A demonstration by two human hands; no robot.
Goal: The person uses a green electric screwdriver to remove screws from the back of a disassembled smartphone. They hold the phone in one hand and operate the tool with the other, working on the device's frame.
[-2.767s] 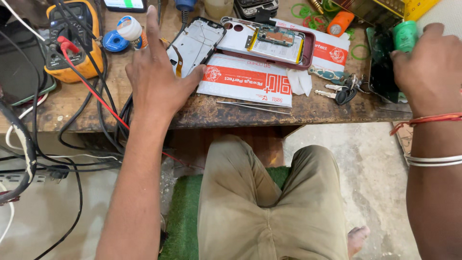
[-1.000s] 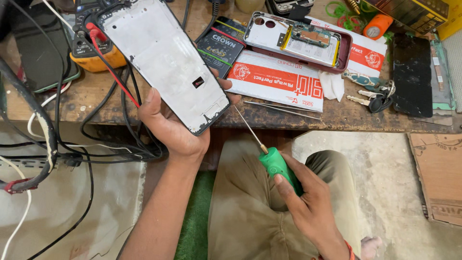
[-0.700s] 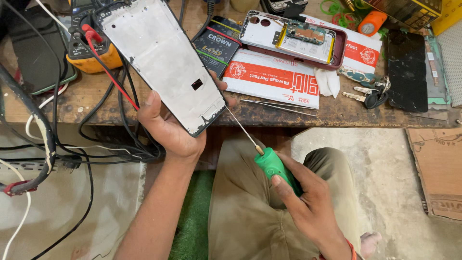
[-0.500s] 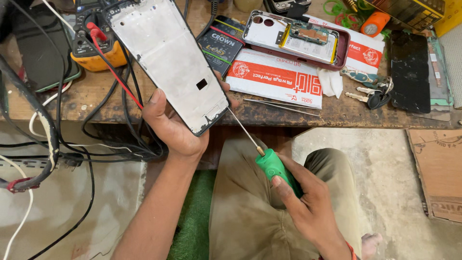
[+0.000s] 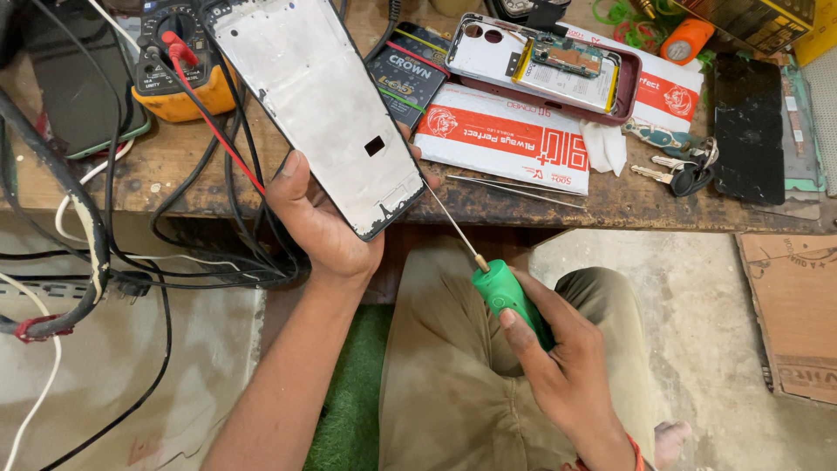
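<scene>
- Head view looked down on the left hand (image 5: 318, 222), which was wrapped around the lower end of a phone frame (image 5: 318, 105), thumb along one long edge and fingertips showing at the other.
- That phone frame was held up in the air above the near edge of the bench (image 5: 174, 170), tilted, its bare metal back facing the camera.
- It looked light, thin and stiff, but likely easy to bend or scratch; gripping it by the long edges, as here, seemed the safe hold, since the flat face looked smooth and slippery.
- Just below and to the right of the left hand, the right hand (image 5: 558, 366) was closed around the green handle of a screwdriver (image 5: 488, 270), index finger lying along the handle.
- Its thin shaft pointed up toward the lower corner of the frame; whether the tip touched could not be told.
- Beyond the hands on the bench lay an opened phone (image 5: 545, 61) in a dark red case, a red-and-white packet (image 5: 506, 139), a yellow meter (image 5: 179, 83) with red and black leads, keys (image 5: 680, 170) and a dark screen panel (image 5: 748, 131).
</scene>
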